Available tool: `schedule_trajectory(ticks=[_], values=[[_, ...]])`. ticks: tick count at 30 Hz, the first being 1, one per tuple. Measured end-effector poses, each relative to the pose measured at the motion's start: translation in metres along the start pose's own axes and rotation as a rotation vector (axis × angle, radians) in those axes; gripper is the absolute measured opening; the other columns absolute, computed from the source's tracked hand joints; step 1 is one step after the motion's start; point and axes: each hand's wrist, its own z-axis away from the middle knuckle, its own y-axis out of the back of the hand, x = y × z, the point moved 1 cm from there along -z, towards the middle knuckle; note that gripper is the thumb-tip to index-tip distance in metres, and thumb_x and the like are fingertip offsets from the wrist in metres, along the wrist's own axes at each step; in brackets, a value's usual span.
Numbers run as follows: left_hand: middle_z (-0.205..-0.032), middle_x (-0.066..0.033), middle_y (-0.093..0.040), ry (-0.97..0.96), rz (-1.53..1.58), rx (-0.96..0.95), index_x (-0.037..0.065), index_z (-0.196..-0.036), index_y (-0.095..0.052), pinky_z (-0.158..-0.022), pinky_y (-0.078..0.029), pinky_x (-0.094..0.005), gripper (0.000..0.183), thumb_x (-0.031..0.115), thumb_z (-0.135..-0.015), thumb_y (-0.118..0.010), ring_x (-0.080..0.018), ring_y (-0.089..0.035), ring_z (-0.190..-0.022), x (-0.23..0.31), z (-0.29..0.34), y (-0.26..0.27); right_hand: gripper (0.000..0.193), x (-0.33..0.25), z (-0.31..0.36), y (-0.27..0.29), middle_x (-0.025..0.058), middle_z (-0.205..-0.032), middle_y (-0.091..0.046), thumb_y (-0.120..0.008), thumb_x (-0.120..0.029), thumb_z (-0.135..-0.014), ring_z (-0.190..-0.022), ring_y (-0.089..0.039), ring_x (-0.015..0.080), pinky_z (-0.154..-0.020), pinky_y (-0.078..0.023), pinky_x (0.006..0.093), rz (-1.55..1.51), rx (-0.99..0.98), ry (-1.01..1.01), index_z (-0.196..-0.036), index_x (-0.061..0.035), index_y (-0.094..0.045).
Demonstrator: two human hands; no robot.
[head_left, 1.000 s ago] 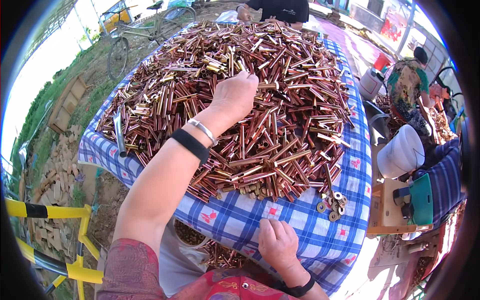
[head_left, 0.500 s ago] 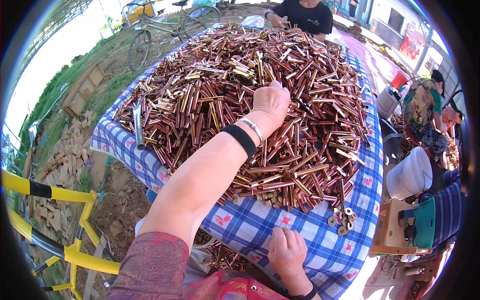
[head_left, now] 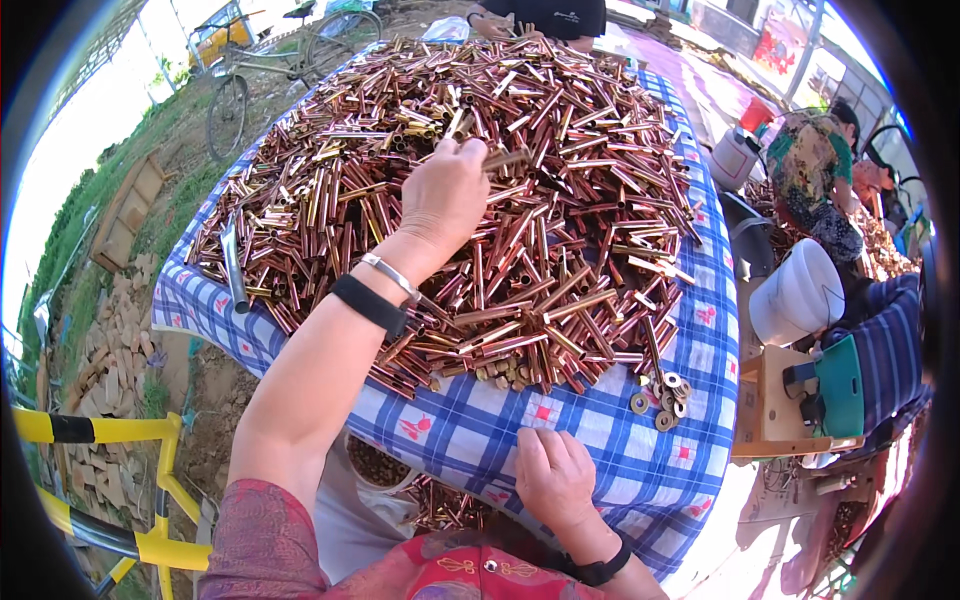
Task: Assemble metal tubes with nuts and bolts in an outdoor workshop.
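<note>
We are reaching the left hand (head_left: 447, 190) far over the pile (head_left: 560, 200), fingers curled down, tips pinching what looks like one copper tube (head_left: 505, 158) at the hand's far right edge. How tight the pinch is, we cannot tell; the fingers are hiding the contact. The tube is lying roughly crosswise, long axis running right and slightly away from the fingertips, its free end resting among other tubes. The left hand is touching it; the right hand (head_left: 553, 476) is well apart, lying flat and loosely open on the checked cloth (head_left: 470, 430) at the near table edge, holding nothing. Just to its right and farther in, a few washers (head_left: 660, 395) are sitting on the cloth. We are noting a grey bar (head_left: 232, 268) at the pile's left edge and a white bucket (head_left: 797, 295) off the table's right side.
</note>
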Motion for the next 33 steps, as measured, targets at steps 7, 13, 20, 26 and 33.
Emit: schedule_trajectory(ticks=[7,13,20,26,33], values=[[-0.065,-0.0118,-0.056,0.174,0.537,0.113,0.002,-0.087,-0.056,-0.058,-0.044,-0.0367,0.018,0.020,-0.087,-0.060,-0.0234,-0.055,-0.057,0.006,0.034,0.031,0.029,-0.001,-0.001,0.001,0.0046,-0.084,-0.055,-0.058,-0.008,-0.070,-0.070,-0.055,0.0191,-0.061,-0.046,0.0308,-0.007,-0.009,0.003,-0.098,-0.0058,-0.056],[-0.073,-0.0111,-0.051,0.017,0.713,-0.047,0.001,-0.089,-0.054,-0.058,-0.043,-0.0324,0.008,0.007,-0.087,-0.059,-0.0232,-0.054,-0.063,0.057,0.110,0.042,0.032,0.003,0.000,0.001,0.0075,-0.084,-0.057,-0.061,-0.002,-0.069,-0.071,-0.056,0.0244,-0.063,-0.047,0.0341,-0.040,-0.016,-0.008,-0.100,-0.0047,-0.055],[-0.090,-0.0119,-0.054,-0.228,0.623,-0.299,0.004,-0.098,-0.057,-0.066,-0.048,-0.0371,0.020,0.001,-0.078,-0.063,-0.0302,-0.058,-0.078,0.088,0.167,0.019,0.023,-0.001,0.004,-0.001,0.0083,-0.085,-0.056,-0.062,-0.004,-0.068,-0.072,-0.054,0.0250,-0.062,-0.045,0.0361,-0.037,-0.086,-0.011,-0.090,-0.0037,-0.057],[-0.094,-0.0123,-0.055,-0.260,0.441,-0.495,0.006,-0.102,-0.057,-0.074,-0.049,-0.0390,0.029,0.006,-0.074,-0.068,-0.0314,-0.058,-0.087,0.083,0.168,0.007,0.025,-0.003,0.004,0.004,0.0111,-0.083,-0.057,-0.061,-0.001,-0.068,-0.068,-0.054,0.0272,-0.060,-0.045,0.0363,-0.116,0.001,0.039,-0.093,-0.0026,-0.058],[-0.096,-0.0122,-0.059,-0.281,0.653,-0.316,0.004,-0.099,-0.059,-0.078,-0.047,-0.0405,0.020,0.009,-0.080,-0.064,-0.0309,-0.058,-0.091,0.068,0.125,0.031,0.042,0.006,-0.003,0.004,0.0167,-0.111,-0.055,-0.063,0.000,-0.076,-0.095,-0.053,0.0346,-0.084,-0.043,0.0442,-0.150,0.177,-0.174,-0.117,-0.0022,-0.054]])
